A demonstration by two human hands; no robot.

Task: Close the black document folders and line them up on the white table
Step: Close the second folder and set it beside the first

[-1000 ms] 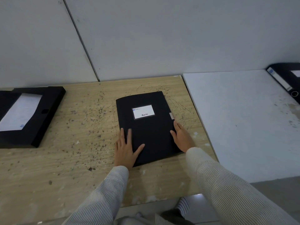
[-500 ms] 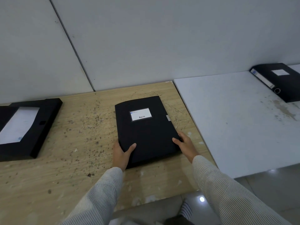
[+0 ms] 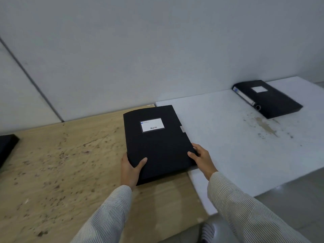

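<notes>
A closed black document folder with a white label is held up at the seam between the wooden table and the white table. My left hand grips its near left corner, thumb on top. My right hand grips its near right edge. A second closed black folder with a white spine label lies flat at the far right of the white table, near the wall. The corner of a third black folder shows at the left edge on the wooden table.
The wooden table is speckled with dark spots. Brownish stains mark the white table near the far folder. A grey wall runs close behind both tables. Floor shows at the lower right past the white table's front edge.
Both hands went from lying flat on the folder to gripping its near corners. They carried it rightward, from the middle of the wooden table to the white table's edge. The view swung right.
</notes>
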